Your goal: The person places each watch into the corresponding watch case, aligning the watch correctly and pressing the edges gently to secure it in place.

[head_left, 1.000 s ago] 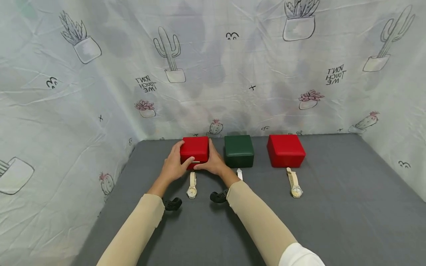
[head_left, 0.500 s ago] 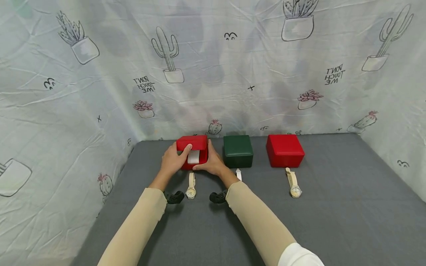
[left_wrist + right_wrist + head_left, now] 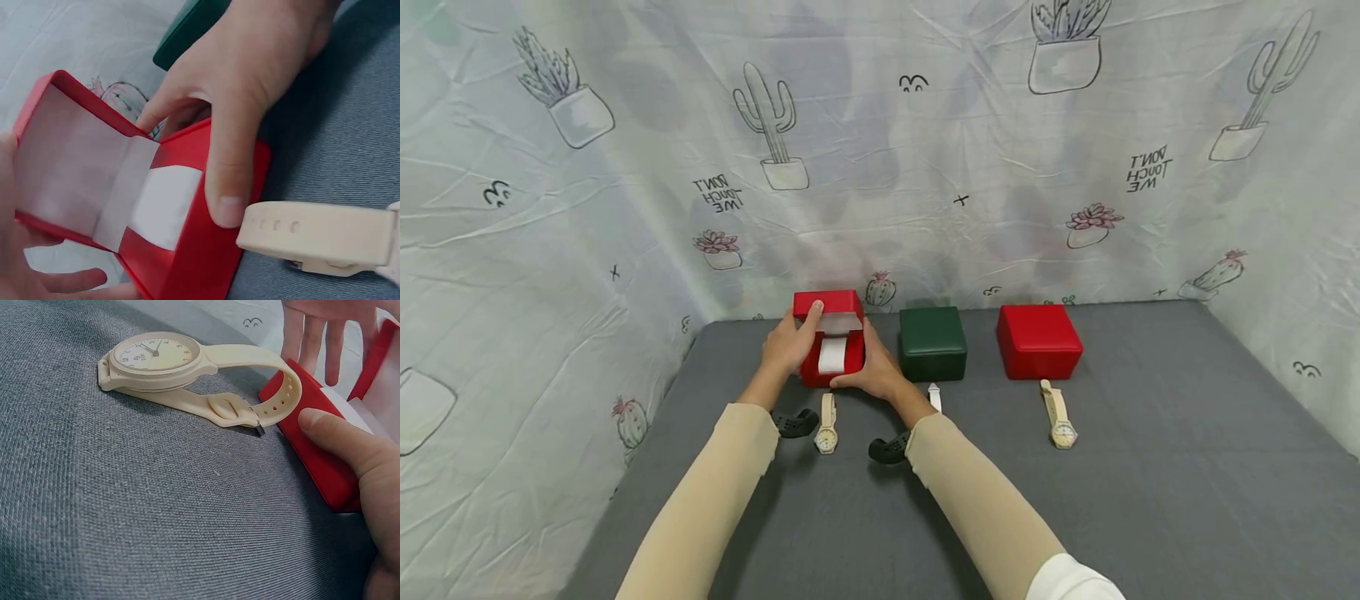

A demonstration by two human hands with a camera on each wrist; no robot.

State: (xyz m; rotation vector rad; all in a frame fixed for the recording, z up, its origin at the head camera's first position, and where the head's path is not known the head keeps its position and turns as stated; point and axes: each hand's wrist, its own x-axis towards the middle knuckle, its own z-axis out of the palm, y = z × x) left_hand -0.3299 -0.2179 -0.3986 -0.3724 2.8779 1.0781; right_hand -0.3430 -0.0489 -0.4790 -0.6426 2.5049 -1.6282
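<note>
A red watch box (image 3: 854, 352) stands with its lid raised, showing a pale lining and a white cushion (image 3: 832, 355) inside. My left hand (image 3: 782, 346) holds the lid (image 3: 829, 298), thumb on its front and fingers at its left side. Gripping the base from the right is my right hand (image 3: 878, 367); its thumb lies across the front wall in the left wrist view. Just in front of the box lies a cream wristwatch (image 3: 826, 425), strap end toward the box. In the right wrist view its round dial (image 3: 156, 355) faces up and the strap is looped.
Right of the open box sit a closed green box (image 3: 934, 343) and another closed red box (image 3: 1041, 342). A white strap (image 3: 935, 396), partly behind my right forearm, and a second cream wristwatch (image 3: 1057, 417) lie before them. A patterned curtain (image 3: 850, 225) backs the grey table (image 3: 1112, 517).
The left red box was closed a second ago. My left hand has lifted its lid up and back, uncovering the white cushion, while my right hand stays on the base.
</note>
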